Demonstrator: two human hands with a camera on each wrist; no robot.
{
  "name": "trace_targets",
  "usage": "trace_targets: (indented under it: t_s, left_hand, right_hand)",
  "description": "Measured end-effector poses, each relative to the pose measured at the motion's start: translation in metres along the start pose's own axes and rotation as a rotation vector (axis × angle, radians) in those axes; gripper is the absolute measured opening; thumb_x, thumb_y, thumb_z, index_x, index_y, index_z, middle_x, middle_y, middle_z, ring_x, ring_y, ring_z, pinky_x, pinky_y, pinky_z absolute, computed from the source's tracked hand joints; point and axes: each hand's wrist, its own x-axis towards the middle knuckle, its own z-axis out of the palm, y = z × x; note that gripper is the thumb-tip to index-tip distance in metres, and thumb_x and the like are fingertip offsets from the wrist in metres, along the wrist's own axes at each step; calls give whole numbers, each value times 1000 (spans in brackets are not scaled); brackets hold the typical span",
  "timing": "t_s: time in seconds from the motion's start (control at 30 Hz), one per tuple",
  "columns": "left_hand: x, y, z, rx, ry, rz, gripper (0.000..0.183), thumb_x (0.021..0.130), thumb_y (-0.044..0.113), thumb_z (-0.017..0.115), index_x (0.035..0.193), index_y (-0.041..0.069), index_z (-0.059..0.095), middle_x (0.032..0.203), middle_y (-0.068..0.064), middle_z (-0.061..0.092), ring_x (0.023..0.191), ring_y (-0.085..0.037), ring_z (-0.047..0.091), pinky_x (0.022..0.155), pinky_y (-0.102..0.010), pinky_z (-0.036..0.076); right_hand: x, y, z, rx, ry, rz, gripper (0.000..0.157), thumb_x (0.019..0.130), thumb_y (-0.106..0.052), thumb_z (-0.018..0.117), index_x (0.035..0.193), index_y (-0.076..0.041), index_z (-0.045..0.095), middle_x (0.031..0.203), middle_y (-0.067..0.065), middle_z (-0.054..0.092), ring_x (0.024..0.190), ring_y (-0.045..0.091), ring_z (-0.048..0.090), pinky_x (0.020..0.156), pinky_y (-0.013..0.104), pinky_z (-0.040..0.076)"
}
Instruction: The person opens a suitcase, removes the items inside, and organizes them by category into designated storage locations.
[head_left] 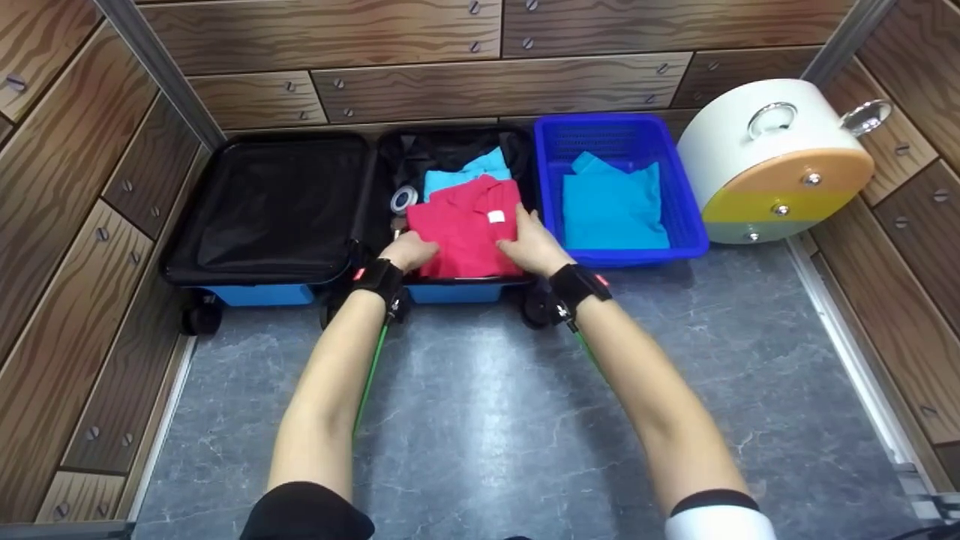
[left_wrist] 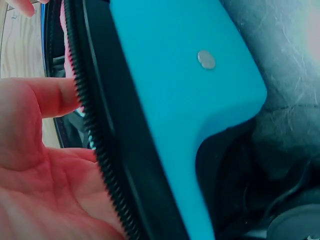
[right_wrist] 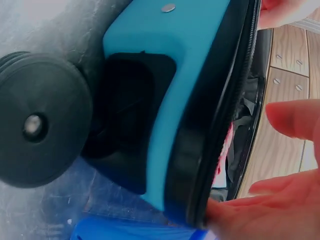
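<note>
A folded red shirt point(head_left: 469, 232) with a small white label lies in the open blue-and-black suitcase point(head_left: 454, 292), partly over a light blue garment point(head_left: 487, 163). My left hand point(head_left: 409, 251) is at the shirt's left edge, thumb over the cloth. On the opposite edge rests my right hand point(head_left: 534, 244), its thumb pointing inward. In the left wrist view the left hand point(left_wrist: 55, 150) reaches past the zippered rim, which hides some fingertips. The right wrist view shows the right hand point(right_wrist: 280, 175) with fingers and thumb spread apart beside the rim.
The suitcase's black-lined other half point(head_left: 277, 202) lies at left. Left of the shirt sits a round white-rimmed item point(head_left: 403, 199). A blue basket point(head_left: 622, 259) at right holds a folded blue garment point(head_left: 615, 206). Beyond it stands a rounded white cabinet point(head_left: 750, 127). Wood-patterned walls enclose the grey floor point(head_left: 480, 420).
</note>
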Motion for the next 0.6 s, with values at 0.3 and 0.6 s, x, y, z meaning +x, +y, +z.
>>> trace_targets:
  t_s: [0.3,0.6]
  left_hand:
    - [7,-1,7,-207,16,-57,29,92,18,51,112,-2,60,105,-12,56,85,-25,55,79,-41,53]
    - [20,-6,8,-329,50,-135,42,88,5,60,128,-9,56,108,-13,53,75,-20,50,65,-31,46]
  right_hand:
    - [4,0,12,-21,-9,76,90,97,-24,62,161,4,7,162,33,18,153,43,12,123,48,20]
    - [2,-5,17,-97,93,81,89,89,-16,68,161,3,18,151,31,43,138,48,41,115,50,34]
